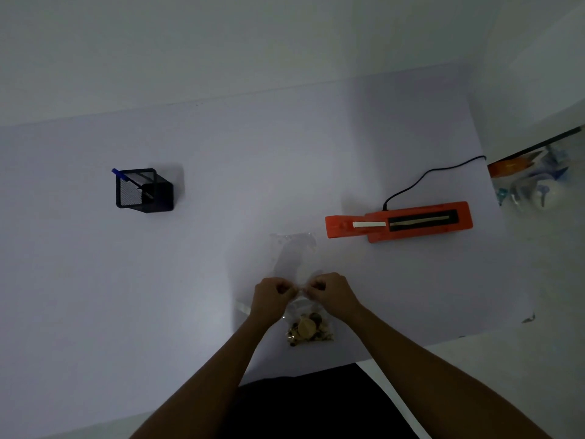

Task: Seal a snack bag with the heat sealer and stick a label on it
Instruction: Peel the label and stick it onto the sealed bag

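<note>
White table (95,280): both hands (302,296) pinch the snack bag (308,327) top

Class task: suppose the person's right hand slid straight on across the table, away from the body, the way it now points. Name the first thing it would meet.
Probably the empty clear bag just beyond the right hand; the orange heat sealer lies off to the right. Depth is uncertain.

Dim and bluish throughout, underexposed. Soft shadow right of the mesh pen holder (144,190). Wide-angle bending at the edges; far right corner blurred.
</note>
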A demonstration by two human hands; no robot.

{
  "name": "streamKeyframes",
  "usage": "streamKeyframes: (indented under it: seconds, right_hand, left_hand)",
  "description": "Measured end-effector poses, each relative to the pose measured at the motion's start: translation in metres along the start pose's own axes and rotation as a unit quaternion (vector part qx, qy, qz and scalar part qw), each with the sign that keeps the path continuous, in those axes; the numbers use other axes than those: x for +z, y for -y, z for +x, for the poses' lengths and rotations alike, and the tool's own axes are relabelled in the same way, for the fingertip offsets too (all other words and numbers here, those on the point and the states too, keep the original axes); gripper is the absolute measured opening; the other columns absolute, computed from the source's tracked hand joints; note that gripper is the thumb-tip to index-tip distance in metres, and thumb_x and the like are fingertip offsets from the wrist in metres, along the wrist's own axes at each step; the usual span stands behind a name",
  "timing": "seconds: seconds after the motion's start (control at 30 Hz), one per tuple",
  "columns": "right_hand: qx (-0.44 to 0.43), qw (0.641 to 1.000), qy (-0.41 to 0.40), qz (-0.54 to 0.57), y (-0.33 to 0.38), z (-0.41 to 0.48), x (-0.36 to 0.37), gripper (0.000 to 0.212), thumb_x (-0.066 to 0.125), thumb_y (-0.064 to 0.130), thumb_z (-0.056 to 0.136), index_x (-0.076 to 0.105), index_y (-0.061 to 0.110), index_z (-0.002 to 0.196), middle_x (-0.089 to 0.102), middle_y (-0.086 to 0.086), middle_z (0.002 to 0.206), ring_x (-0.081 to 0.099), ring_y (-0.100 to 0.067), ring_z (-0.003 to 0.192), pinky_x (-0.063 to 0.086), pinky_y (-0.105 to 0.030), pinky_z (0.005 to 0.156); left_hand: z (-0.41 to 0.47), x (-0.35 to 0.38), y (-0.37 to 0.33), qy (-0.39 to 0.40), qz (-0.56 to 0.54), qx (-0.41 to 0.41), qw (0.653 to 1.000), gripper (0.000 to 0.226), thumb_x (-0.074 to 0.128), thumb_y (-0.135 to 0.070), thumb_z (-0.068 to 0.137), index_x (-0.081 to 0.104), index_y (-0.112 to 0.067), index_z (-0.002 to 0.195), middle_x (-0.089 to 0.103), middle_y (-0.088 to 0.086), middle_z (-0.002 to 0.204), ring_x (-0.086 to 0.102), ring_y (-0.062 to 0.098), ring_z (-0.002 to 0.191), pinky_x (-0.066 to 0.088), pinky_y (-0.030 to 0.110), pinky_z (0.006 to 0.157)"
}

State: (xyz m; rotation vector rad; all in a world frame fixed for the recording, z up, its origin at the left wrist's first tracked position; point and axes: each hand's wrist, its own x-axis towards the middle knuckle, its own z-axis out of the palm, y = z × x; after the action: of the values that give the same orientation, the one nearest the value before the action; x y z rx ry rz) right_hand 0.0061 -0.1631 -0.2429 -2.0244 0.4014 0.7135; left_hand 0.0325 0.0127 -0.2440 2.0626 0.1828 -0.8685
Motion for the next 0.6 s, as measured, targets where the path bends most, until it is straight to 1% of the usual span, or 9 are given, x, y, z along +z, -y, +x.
streamKeyframes:
  seconds: [0.07,0.17,0.23,0.3,0.33,0.43,0.5,0.6]
  right_hand:
    - [0.005,1.000,-0.003,-0.008,-0.001,0.000,0.001,0.015,0.074,0.021,0.082,0.075,0.008,0.074,0.068,0.000,0.067,0.055,0.000,0.056,0.040,-0.012,0.055]
    - [0.013,1.000,-0.016,-0.023,-0.001,0.001,0.002,0.017,0.074,0.022,0.082,0.075,0.007,0.075,0.071,-0.007,0.073,0.059,-0.009,0.061,0.043,-0.017,0.056]
    - [0.018,0.999,-0.025,-0.031,0.000,0.001,0.004,0.018,0.074,0.022,0.082,0.074,0.007,0.072,0.071,-0.008,0.072,0.059,-0.010,0.060,0.046,-0.021,0.056]
    - [0.029,0.998,-0.029,-0.045,-0.001,0.003,0.007,0.023,0.073,0.025,0.081,0.071,0.006,0.068,0.070,-0.008,0.067,0.061,-0.014,0.057,0.051,-0.030,0.056]
    - [0.036,0.997,-0.030,-0.054,-0.002,0.004,0.009,0.026,0.073,0.027,0.081,0.070,0.006,0.067,0.069,-0.009,0.065,0.063,-0.017,0.058,0.052,-0.032,0.057]
    - [0.042,0.996,-0.038,-0.069,0.000,0.005,0.011,0.029,0.072,0.029,0.083,0.069,0.004,0.067,0.068,-0.010,0.064,0.066,-0.023,0.060,0.054,-0.035,0.056]
    - [0.047,0.995,-0.044,-0.076,0.000,0.006,0.013,0.032,0.072,0.030,0.082,0.069,0.002,0.066,0.068,-0.014,0.063,0.062,-0.022,0.054,0.053,-0.037,0.055]
    - [0.063,0.994,-0.051,-0.079,0.001,0.007,0.015,0.035,0.073,0.030,0.080,0.066,0.001,0.062,0.067,-0.015,0.061,0.054,-0.014,0.049,0.053,-0.038,0.052]
  left_hand:
    - [0.001,0.001,-0.001,-0.002,0.018,0.006,1.000,0.008,0.075,-0.020,0.081,0.076,-0.012,0.080,0.073,0.001,0.074,0.067,0.013,0.069,0.054,0.025,0.067]
    - [0.002,0.002,-0.004,-0.008,0.054,0.019,0.998,0.006,0.076,-0.021,0.080,0.076,-0.015,0.079,0.071,-0.003,0.075,0.065,0.008,0.067,0.053,0.020,0.067]
    - [0.002,0.004,-0.003,-0.016,0.073,0.020,0.997,0.005,0.075,-0.022,0.080,0.075,-0.017,0.079,0.071,-0.005,0.075,0.064,0.005,0.067,0.053,0.019,0.067]
    - [0.002,0.005,-0.004,-0.022,0.091,0.023,0.995,0.005,0.074,-0.023,0.081,0.073,-0.019,0.079,0.071,-0.006,0.075,0.064,0.004,0.066,0.052,0.018,0.067]
    - [0.001,0.006,-0.004,-0.023,0.099,0.026,0.994,0.005,0.073,-0.023,0.082,0.073,-0.019,0.079,0.071,-0.006,0.076,0.063,0.004,0.067,0.052,0.018,0.067]
    - [0.000,0.008,-0.008,-0.028,0.116,0.025,0.993,0.007,0.070,-0.023,0.084,0.073,-0.018,0.080,0.071,-0.005,0.077,0.064,0.007,0.068,0.054,0.022,0.069]
    - [-0.001,0.009,-0.010,-0.031,0.127,0.020,0.991,0.009,0.068,-0.023,0.085,0.072,-0.018,0.079,0.072,-0.004,0.075,0.064,0.008,0.067,0.054,0.023,0.068]
    - [-0.002,0.010,-0.014,-0.037,0.146,0.014,0.989,0.010,0.065,-0.022,0.085,0.070,-0.018,0.078,0.071,-0.002,0.074,0.063,0.009,0.065,0.052,0.022,0.065]
